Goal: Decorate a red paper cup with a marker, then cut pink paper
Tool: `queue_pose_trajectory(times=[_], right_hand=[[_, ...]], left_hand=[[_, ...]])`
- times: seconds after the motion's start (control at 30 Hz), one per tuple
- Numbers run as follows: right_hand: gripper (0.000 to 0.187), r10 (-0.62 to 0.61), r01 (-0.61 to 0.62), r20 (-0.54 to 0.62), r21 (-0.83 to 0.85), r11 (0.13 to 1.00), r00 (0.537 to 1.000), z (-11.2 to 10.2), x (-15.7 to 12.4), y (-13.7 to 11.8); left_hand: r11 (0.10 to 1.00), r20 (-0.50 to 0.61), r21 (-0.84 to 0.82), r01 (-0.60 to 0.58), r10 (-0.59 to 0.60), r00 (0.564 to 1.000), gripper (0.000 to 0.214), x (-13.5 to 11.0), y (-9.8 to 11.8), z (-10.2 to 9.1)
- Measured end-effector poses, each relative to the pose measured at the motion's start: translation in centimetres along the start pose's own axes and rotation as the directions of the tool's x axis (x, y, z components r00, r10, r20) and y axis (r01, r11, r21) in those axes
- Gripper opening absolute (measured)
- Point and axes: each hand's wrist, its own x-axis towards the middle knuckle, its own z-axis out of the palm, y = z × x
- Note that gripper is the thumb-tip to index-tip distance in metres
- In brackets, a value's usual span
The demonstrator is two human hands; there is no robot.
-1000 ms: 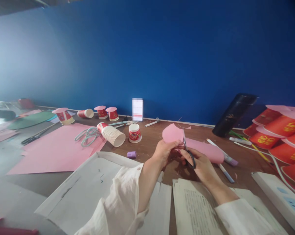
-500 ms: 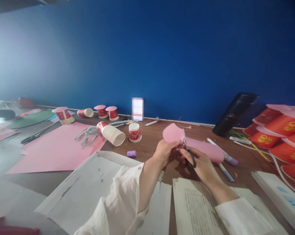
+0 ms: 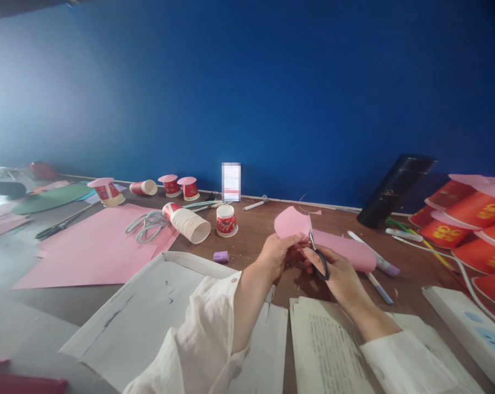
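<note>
My left hand [image 3: 277, 253] pinches the lower edge of a pink piece of paper [image 3: 291, 221] with a rounded outline, raised above the brown table. My right hand [image 3: 336, 272] is closed on a pair of scissors [image 3: 321, 264], its fingers in the black handles. The scissor blades point up and away from me at the right edge of the paper. Behind my right hand lies another pink sheet [image 3: 348, 250], curled at its end. Where the blades meet the paper is partly hidden by my fingers.
Left of my hands are an upright red paper cup [image 3: 226, 223], a stack of cups [image 3: 190, 225], pink sheets [image 3: 95, 251] and a white box lid [image 3: 149, 306]. To the right stand a tilted black bottle [image 3: 395, 191], red cups [image 3: 483, 219] and a power strip [image 3: 472, 328].
Almost nothing differs. Both hands, the scissors and the pink paper stay in nearly the same place, with only a slight shift of the view.
</note>
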Motion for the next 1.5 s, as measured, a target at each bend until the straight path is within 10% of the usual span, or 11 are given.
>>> queue_pose_trajectory(times=[1.5], right_hand=[[0.046, -0.01, 0.01, -0.032, 0.0, 1.0, 0.999, 0.0, -0.3, -0.8]], left_hand=[[1.0, -0.012, -0.011, 0.013, -0.013, 1.0, 0.025, -0.5, 0.4, 0.2]])
